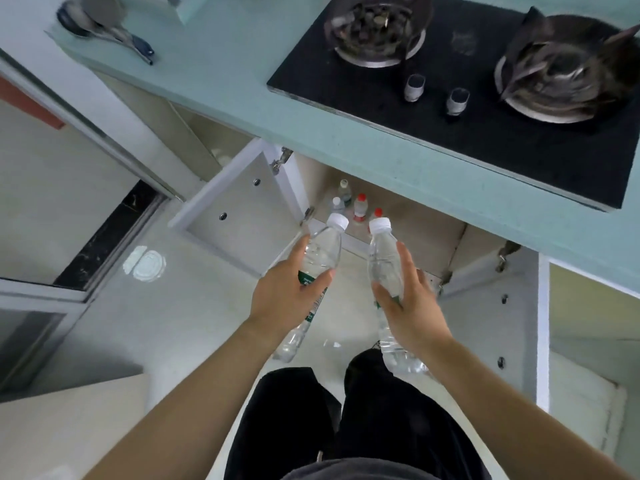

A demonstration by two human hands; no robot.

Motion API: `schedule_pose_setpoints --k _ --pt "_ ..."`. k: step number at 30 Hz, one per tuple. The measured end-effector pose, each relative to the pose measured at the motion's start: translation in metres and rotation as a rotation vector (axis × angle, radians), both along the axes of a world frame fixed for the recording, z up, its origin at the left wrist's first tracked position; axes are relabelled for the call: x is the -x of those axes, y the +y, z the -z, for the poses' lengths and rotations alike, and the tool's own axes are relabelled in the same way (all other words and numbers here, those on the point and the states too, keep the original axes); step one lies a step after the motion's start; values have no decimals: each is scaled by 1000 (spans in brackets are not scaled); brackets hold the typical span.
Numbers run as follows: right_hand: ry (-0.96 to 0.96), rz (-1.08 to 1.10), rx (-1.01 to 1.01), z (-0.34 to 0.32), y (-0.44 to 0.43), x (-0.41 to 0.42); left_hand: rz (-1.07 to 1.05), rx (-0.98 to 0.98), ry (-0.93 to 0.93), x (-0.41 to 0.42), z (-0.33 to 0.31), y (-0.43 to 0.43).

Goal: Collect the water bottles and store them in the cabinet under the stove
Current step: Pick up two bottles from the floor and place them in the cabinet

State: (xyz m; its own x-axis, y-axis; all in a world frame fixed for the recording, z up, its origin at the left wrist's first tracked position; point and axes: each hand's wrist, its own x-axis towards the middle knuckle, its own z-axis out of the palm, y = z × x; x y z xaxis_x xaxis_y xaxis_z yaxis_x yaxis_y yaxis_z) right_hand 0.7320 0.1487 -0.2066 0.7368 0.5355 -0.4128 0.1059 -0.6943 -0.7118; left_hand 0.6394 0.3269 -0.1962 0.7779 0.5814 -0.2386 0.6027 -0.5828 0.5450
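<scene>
Gripping one bottle each, the left hand (287,289) curls fingers and thumb round the left bottle (322,251), and the right hand (412,306) wraps the right bottle (384,258). Both bottles are clear ribbed plastic with white caps and green labels, held in the air and tilted caps-first toward the open cabinet (415,216) under the glossy black stove (450,140). Inside stand smaller stored bottles (360,204), two of them red-capped. A flat white left door (239,209) and right door (491,306) hang open. The speckled pale green countertop (242,81) bears a blurred metal ladle (104,29).

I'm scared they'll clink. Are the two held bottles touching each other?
Apart. The head view shows bare floor between the left-hand bottle and the right-hand bottle.
</scene>
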Motion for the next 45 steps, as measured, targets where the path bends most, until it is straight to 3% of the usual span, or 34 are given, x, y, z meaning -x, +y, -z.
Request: schedule_pose_setpoints --k 17,24,36,41,45 --pt "58 234 135 142 90 -73 261 107 160 -146 146 119" --pt "3 244 121 278 101 -117 246 99 97 -175 279 125" --pt "-391 294 -67 610 91 -241 337 5 -87 -245 593 134" --pt "-371 287 -40 702 77 -273 267 101 -200 -266 667 127" --pt "-328 238 49 730 78 -295 223 157 -228 -276 682 122"
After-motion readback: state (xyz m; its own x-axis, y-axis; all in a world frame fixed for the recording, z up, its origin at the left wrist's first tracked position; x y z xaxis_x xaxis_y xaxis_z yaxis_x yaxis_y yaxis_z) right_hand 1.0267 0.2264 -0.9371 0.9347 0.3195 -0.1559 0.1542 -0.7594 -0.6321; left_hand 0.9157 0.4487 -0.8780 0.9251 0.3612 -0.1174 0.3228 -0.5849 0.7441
